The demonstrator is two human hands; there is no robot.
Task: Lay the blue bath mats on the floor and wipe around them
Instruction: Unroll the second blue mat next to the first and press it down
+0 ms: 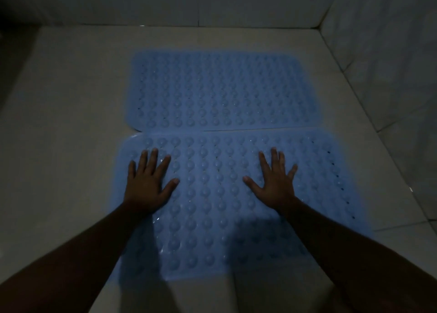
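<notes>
- My left hand (146, 189) and right hand (274, 182) are pressing flat on the near blue rubber bath mat with raised round bumps (220, 201), fingers spread wide, gripping nothing;
- the far blue bumpy bath mat (217, 90) is lying flat just beyond it, their long edges touching or nearly so;
- both are lying on the pale tiled floor (71, 123); dim grey tiled walls (383, 52) are closing in behind and to the right.

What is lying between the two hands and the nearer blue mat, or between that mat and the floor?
Nothing visible. The left hand and the right hand lie flat, fingers spread, directly on the nearer blue mat. That mat lies flat on the tiled floor, its far edge meeting the farther blue mat.
</notes>
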